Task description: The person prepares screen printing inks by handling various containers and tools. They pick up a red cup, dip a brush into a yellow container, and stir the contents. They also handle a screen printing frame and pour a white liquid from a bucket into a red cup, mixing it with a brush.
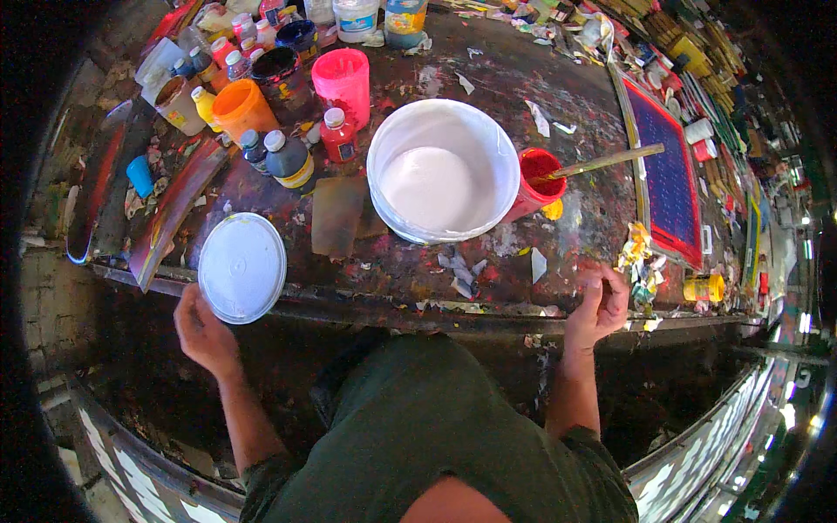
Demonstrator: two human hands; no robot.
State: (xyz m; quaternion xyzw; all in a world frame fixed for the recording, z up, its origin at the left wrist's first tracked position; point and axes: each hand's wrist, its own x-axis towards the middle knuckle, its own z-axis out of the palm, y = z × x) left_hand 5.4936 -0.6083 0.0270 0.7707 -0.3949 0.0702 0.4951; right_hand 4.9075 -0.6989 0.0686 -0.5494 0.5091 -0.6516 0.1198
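Note:
My left hand (203,333) grips the rim of a round white plastic lid (242,268) at the table's front edge. My right hand (598,307) hovers by the front edge on the right, fingers loosely curled, thumb apart, with nothing visible in it. Between them, farther in, stands a large white plastic bucket (444,111) containing pale, off-white paint (435,186). Against its right side, a red tub (539,173) of red paint has a wooden stick (608,161) leaning out of it. A flat brownish piece (337,216) lies left of the bucket.
At back left crowd a pink tub (341,82), an orange tub (243,111), a red bottle (338,137) and several other paint containers. A framed printing screen (664,170) lies right. Paper scraps (463,271) litter the paint-stained table (418,274). A yellow jar (703,287) lies near the right corner.

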